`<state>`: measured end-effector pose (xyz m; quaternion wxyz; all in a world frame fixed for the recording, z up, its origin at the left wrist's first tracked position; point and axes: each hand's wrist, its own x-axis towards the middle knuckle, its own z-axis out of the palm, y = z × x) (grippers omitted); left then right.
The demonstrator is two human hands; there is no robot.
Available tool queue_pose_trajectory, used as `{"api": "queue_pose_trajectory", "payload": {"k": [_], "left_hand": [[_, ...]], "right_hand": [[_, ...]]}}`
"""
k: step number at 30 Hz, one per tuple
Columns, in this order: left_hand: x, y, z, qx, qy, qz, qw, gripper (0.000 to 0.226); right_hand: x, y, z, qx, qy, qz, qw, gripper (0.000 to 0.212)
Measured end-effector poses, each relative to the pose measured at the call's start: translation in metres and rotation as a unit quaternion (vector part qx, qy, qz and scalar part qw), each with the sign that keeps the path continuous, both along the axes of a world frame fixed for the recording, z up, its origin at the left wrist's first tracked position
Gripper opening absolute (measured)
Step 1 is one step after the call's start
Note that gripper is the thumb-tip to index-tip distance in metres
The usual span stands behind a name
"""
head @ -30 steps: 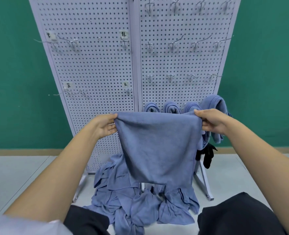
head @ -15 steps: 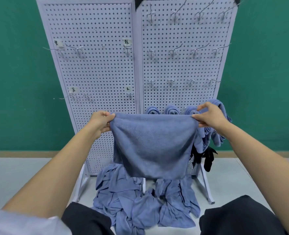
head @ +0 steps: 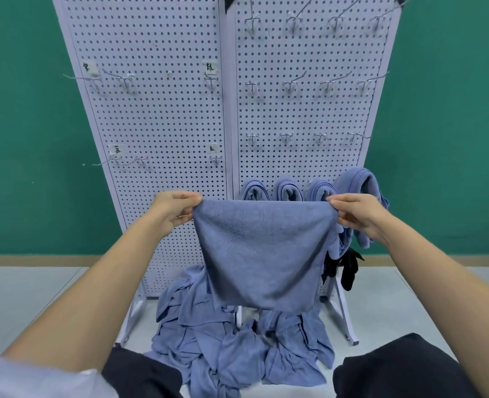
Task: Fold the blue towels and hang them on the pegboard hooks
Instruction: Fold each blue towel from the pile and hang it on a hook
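- Pinching the top corners of a blue towel (head: pixel 263 254): left hand (head: pixel 177 209) and right hand (head: pixel 355 214), drawn apart, likely to keep the edges square.
- Held flat before the pegboard (head: pixel 157 116), low down.
- Draped over the pegboard's lowest right hooks: four folded towels (head: pixel 287 192).
- Heaped at the pegboard's foot: unfolded towels (head: pixel 223 349).

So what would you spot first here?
The soft blue towel stretched mid-picture, top corners pinched by the left hand and right hand. Behind stands a white perforated pegboard with folded blue towels hung low on its right panel; a crumpled blue towel pile lies on the floor below.
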<state>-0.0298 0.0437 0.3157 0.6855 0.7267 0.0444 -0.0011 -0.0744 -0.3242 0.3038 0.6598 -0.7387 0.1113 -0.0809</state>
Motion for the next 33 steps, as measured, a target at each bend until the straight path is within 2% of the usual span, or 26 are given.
{"api": "queue_pose_trajectory", "payload": {"k": [3, 7, 11, 13, 15, 17, 18, 21, 23, 25, 27, 29, 33], "left_hand": [[0.004, -0.001, -0.007, 0.046, -0.011, -0.017, 0.999, 0.024], [0.011, -0.002, -0.025, 0.210, -0.052, -0.028, 0.976, 0.029], [0.016, 0.002, -0.040, 0.353, -0.102, -0.020, 0.930, 0.013], [0.019, 0.006, -0.045, 0.347, -0.101, -0.019, 0.932, 0.011], [0.019, 0.010, -0.050, 0.285, -0.086, -0.016, 0.954, 0.009], [0.019, 0.016, -0.055, 0.196, -0.050, -0.031, 0.979, 0.007], [0.019, 0.019, -0.058, 0.149, -0.030, -0.052, 0.987, 0.009], [0.020, 0.027, -0.070, -0.013, 0.026, -0.109, 0.994, 0.013], [0.022, 0.026, -0.077, -0.091, 0.076, -0.083, 0.990, 0.012], [0.025, 0.021, -0.084, -0.127, 0.139, -0.047, 0.981, 0.011], [0.029, 0.015, -0.090, -0.154, 0.202, -0.021, 0.967, 0.012], [0.032, 0.005, -0.095, -0.167, 0.225, 0.000, 0.960, 0.012], [0.031, -0.026, -0.094, -0.149, 0.180, 0.021, 0.972, 0.012]], "right_hand": [[0.002, -0.002, -0.007, -0.025, 0.020, 0.040, 0.999, 0.020], [0.010, 0.000, -0.021, -0.164, 0.012, 0.038, 0.986, 0.025], [0.017, 0.002, -0.029, -0.384, -0.017, -0.001, 0.923, 0.018], [0.018, 0.001, -0.032, -0.441, -0.016, -0.002, 0.897, 0.013], [0.020, -0.002, -0.036, -0.450, -0.024, -0.011, 0.893, 0.014], [0.019, -0.005, -0.039, -0.417, -0.032, -0.018, 0.908, 0.013], [0.017, -0.006, -0.041, -0.369, -0.036, -0.012, 0.928, 0.010], [0.013, -0.006, -0.046, -0.141, -0.034, 0.031, 0.989, 0.008], [0.014, -0.001, -0.051, 0.005, -0.011, 0.044, 0.999, 0.010], [0.018, 0.006, -0.056, 0.089, 0.026, 0.033, 0.995, 0.008], [0.023, 0.015, -0.062, 0.129, 0.065, 0.008, 0.989, 0.008], [0.028, 0.023, -0.068, 0.139, 0.089, -0.017, 0.986, 0.011], [0.036, 0.042, -0.070, 0.148, 0.095, -0.015, 0.984, 0.010]]}}
